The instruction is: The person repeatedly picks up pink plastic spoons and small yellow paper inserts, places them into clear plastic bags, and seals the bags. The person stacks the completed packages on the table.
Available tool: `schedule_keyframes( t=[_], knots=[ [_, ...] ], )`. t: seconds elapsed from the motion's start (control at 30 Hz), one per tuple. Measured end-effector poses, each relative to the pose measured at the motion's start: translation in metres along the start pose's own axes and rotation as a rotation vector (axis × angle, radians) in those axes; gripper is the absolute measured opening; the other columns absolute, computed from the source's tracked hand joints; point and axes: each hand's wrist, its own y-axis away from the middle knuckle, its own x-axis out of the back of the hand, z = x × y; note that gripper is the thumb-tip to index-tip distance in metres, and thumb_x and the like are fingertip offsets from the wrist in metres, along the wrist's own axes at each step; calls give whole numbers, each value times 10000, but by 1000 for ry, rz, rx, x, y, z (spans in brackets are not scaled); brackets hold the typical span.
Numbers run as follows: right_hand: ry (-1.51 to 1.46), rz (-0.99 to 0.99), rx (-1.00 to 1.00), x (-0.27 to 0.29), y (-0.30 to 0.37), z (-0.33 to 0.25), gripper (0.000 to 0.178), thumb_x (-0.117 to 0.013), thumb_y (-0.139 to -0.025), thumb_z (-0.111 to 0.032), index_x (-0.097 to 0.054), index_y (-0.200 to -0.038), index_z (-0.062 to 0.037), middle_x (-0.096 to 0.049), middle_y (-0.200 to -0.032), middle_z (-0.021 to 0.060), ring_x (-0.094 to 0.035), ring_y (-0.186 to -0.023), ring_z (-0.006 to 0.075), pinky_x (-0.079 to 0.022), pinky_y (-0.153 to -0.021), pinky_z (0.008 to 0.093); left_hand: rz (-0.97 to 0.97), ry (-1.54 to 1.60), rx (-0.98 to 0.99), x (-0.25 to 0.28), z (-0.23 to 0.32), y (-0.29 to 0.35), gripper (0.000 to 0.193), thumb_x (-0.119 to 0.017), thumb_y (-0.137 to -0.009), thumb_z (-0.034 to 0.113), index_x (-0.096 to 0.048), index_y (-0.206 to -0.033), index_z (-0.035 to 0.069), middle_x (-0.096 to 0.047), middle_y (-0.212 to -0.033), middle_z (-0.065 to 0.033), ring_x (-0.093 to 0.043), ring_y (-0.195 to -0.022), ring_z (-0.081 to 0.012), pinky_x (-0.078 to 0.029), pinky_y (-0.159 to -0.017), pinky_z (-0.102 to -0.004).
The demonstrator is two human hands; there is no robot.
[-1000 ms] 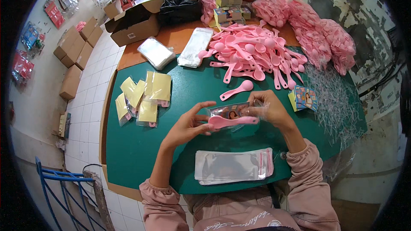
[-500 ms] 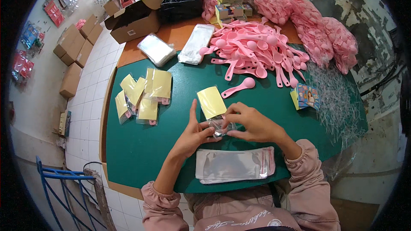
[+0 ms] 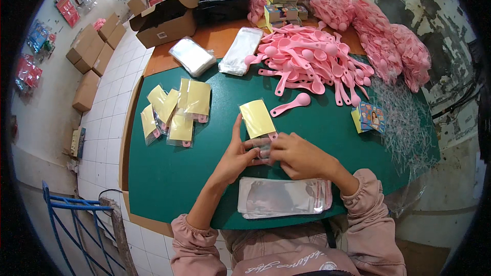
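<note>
A clear plastic bag with a yellow card (image 3: 257, 118) inside lies in front of me, and a pink handle tip (image 3: 272, 136) shows at its near right corner. My left hand (image 3: 236, 154) grips the bag's near end between thumb and fingers, the index finger stretched along the card's left edge. Over the same loose end, my right hand (image 3: 303, 156) is closed with its fingertips on the clear plastic; part of the plastic is hidden behind it. Just beyond lies a single pink measuring spoon (image 3: 290, 105). Nearest my body sits a stack of clear bags (image 3: 279, 198).
Several filled bags with yellow cards (image 3: 196, 98) lie at left. A big heap of pink spoons (image 3: 312, 59) covers the far side. At right are printed cards (image 3: 371, 117) and clear plastic strips (image 3: 401, 122). More bag stacks (image 3: 192, 57) and an open cardboard box (image 3: 166, 28) stand behind.
My right hand has curled its fingers further and turned knuckles-up over the bag's near end. The left hand keeps its grip. The whole view has shifted slightly.
</note>
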Motion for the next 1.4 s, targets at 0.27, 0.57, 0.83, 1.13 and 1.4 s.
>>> schedule_keyframes(
  t=[0.27, 0.57, 0.83, 1.13, 1.4],
  knots=[
    [-91, 41, -92, -4, -3, -1, 181, -605, -719, -96, -538, -886, -79, -525, -931, 72, -526, -882, 245, -401, -711, 374, 32, -36, 4, -1, 1, 1, 832, -445, -849, -58, 83, -1383, 302, -476, -1184, -190, -575, -917, -195, -532, -755, -343],
    [88, 38, -1, -18, -5, -1, 203, -663, -707, -134, -521, -847, -96, -500, -835, 36, -518, -792, 196, -381, -665, 337, 21, -42, 12, 1, 0, 4, 819, -465, -850, -43, 52, -1392, 291, -487, -1176, -177, -578, -895, -177, -530, -710, -304],
    [140, 89, 78, -29, -4, 1, 169, -648, -710, -107, -508, -794, -63, -486, -757, 46, -514, -762, 195, -387, -678, 329, 99, -69, -68, 1, -2, -1, 819, -467, -844, -56, 46, -1398, 261, -522, -1117, -186, -578, -893, -180, -522, -717, -309],
    [-667, 66, -189, 65, 44, 30, 167, -642, -752, -91, -497, -809, -29, -464, -774, 15, -465, -696, 113, -398, -621, 252, 35, -24, -69, 14, 6, -1, 804, -436, -848, -77, 53, -1398, 249, -505, -1126, -191, -573, -908, -187, -510, -754, -315],
    [585, 295, -1019, 169, 136, 77, 257, -529, -744, -33, -548, -1001, -26, -545, -968, 135, -539, -869, 260, -440, -760, 360, -65, -62, 40, 15, 10, -5, 527, -474, -861, 4, -311, -1343, 143, -549, -1094, -125, -579, -928, -155, -506, -735, -245]
  ],
)
